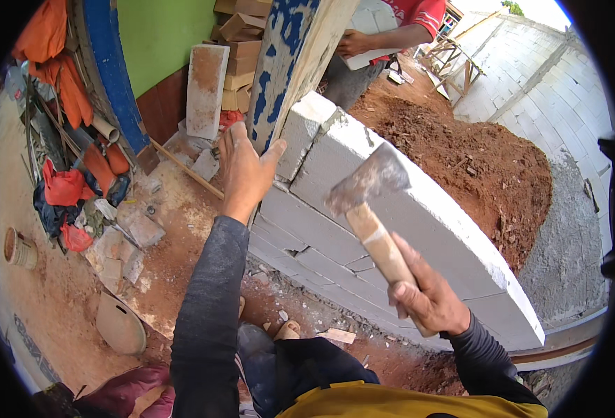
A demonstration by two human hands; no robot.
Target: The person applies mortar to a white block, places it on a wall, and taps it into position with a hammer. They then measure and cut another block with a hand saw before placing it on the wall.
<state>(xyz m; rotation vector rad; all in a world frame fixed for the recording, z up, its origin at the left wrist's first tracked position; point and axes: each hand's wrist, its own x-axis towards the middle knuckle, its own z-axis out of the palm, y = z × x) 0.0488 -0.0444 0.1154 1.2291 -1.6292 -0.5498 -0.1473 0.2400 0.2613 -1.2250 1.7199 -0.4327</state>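
Note:
My right hand (429,296) is wrapped round the pale wooden handle of a hatchet (371,182). The hatchet's worn, dusty metal head is raised in front of a low wall of light grey blocks (405,219). To the left, my left hand (248,167) is at a wooden door post (279,63) with flaking blue and white paint. Its fingers lie on the post's left side and its thumb on the right, so it grips the post low down. The block wall's end (307,118) meets the post just right of my thumb.
Beyond the wall, a person's hand (355,43) holds a white block (373,28). Red soil (460,160) is heaped there. Left of the post are a leaning slab (206,90), stacked bricks (241,66), a wooden stick (189,167), orange cloths (63,83) and a bucket (20,249).

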